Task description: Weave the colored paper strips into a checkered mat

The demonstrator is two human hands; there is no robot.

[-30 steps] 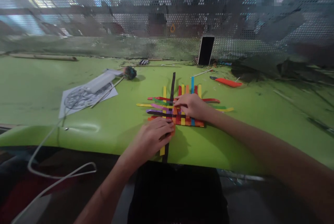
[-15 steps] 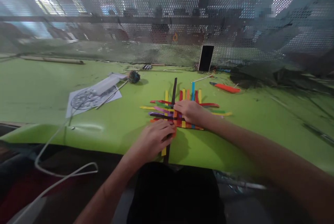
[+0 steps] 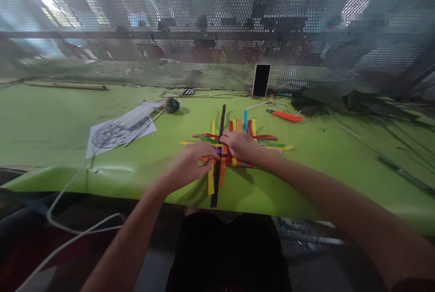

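Observation:
A mat of woven coloured paper strips (image 3: 238, 140) lies on the green table (image 3: 50, 119) in front of me. A long black strip (image 3: 219, 156) runs through it towards me, beside yellow and orange strips that hang over the near edge. My right hand (image 3: 241, 144) rests on the middle of the weave, fingers curled down onto the strips. My left hand (image 3: 190, 165) is at the weave's left side, blurred by motion, fingers over the left strip ends.
A printed sheet with a round pattern (image 3: 117, 131) and a white cable (image 3: 68, 187) lie at the left. An orange cutter (image 3: 285, 116) and a propped phone (image 3: 261, 80) sit behind the weave. A perforated screen (image 3: 136, 33) closes the back. Dark leaves (image 3: 340, 101) lie at the right.
My left hand has moved up from the near ends of the strips to the weave's left side. My right hand has stayed on the weave. The view has tilted slightly.

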